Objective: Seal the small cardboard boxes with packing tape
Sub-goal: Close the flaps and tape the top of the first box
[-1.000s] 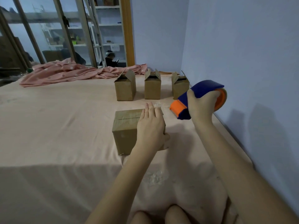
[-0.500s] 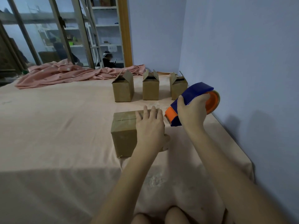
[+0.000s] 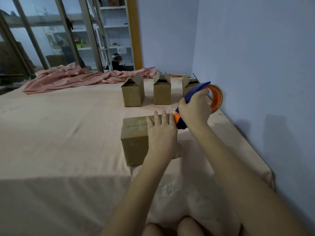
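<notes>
Centre of the frame: the left hand (image 3: 161,133) lies flat, fingers straight, on top of the closed box (image 3: 134,142), apparently pinning the flaps shut for taping. The right hand (image 3: 196,109) is clenched round the tape dispenser (image 3: 201,103), whose orange nose sits at the box's right edge, just beside the left fingertips. Three open boxes (image 3: 133,94) wait further up the frame.

Three open boxes (image 3: 161,91) stand behind the closed box (image 3: 134,140); dispenser (image 3: 201,103) seemingly at its right.
</notes>
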A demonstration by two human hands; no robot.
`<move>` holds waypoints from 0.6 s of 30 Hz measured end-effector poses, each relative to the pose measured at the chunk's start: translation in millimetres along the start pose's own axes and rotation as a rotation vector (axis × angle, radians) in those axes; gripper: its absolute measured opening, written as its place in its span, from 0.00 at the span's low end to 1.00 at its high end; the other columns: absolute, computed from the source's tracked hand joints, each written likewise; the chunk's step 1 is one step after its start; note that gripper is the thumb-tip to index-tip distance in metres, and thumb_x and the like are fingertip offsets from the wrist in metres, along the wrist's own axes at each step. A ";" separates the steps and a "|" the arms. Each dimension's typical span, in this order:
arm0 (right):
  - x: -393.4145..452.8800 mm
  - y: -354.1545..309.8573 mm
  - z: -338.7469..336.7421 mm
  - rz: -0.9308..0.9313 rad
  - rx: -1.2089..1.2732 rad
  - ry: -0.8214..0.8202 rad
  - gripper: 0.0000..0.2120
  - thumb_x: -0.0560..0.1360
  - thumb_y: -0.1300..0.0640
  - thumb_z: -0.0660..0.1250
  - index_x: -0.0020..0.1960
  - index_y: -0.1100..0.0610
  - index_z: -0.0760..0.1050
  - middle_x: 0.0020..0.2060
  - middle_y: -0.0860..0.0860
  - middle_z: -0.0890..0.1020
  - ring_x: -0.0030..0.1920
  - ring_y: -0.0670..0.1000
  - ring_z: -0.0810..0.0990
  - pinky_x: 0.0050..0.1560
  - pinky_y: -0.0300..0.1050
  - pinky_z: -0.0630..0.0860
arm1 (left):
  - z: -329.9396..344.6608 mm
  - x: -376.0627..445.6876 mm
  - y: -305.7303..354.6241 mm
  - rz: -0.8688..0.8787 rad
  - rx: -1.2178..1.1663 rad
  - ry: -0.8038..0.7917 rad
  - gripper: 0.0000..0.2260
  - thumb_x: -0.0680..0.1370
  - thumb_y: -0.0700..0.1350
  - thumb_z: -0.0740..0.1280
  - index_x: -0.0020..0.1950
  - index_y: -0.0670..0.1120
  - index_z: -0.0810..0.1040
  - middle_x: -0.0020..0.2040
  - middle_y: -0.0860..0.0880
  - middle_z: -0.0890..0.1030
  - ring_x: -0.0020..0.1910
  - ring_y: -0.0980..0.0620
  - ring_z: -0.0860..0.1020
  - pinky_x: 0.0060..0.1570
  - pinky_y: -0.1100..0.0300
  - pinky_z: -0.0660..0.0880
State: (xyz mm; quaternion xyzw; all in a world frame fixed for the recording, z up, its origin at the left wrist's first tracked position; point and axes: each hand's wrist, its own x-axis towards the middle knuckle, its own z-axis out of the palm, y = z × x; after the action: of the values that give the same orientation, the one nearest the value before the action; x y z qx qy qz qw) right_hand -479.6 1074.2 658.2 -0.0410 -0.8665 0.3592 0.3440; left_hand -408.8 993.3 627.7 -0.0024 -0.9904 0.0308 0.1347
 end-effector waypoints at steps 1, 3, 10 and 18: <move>0.1 -0.1 1.1 -0.003 -0.012 0.001 0.20 0.74 0.56 0.66 0.60 0.63 0.63 0.44 0.53 0.76 0.40 0.51 0.76 0.35 0.40 0.69 | 0.0 0.6 0.0 -0.003 0.005 -0.002 0.45 0.72 0.57 0.70 0.78 0.45 0.46 0.78 0.42 0.49 0.76 0.38 0.47 0.73 0.39 0.47; 0.5 0.7 2.3 -0.002 -0.016 0.006 0.20 0.74 0.56 0.67 0.60 0.63 0.64 0.46 0.53 0.77 0.42 0.51 0.78 0.35 0.39 0.70 | 0.5 1.9 0.4 -0.007 0.004 0.000 0.45 0.72 0.57 0.70 0.78 0.44 0.46 0.78 0.42 0.49 0.76 0.38 0.47 0.73 0.39 0.47; 2.2 1.3 2.3 -0.046 -0.033 -0.019 0.21 0.74 0.55 0.66 0.61 0.63 0.63 0.47 0.54 0.78 0.44 0.53 0.79 0.36 0.40 0.70 | 2.5 4.1 -0.9 -0.012 0.000 0.004 0.45 0.72 0.57 0.70 0.77 0.44 0.47 0.78 0.42 0.50 0.76 0.39 0.47 0.72 0.40 0.47; -8.1 10.1 -7.3 -0.180 -0.149 -0.080 0.17 0.73 0.59 0.67 0.56 0.64 0.66 0.38 0.53 0.73 0.37 0.53 0.76 0.34 0.43 0.68 | 0.6 -0.6 2.0 -0.024 -0.002 -0.001 0.45 0.72 0.57 0.70 0.77 0.43 0.47 0.78 0.42 0.49 0.76 0.40 0.47 0.73 0.41 0.48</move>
State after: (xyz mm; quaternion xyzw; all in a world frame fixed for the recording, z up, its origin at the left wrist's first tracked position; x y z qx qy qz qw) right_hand -470.7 1083.5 650.7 0.0262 -0.9040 0.2630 0.3361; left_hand -408.4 995.3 626.9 0.0094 -0.9904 0.0282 0.1348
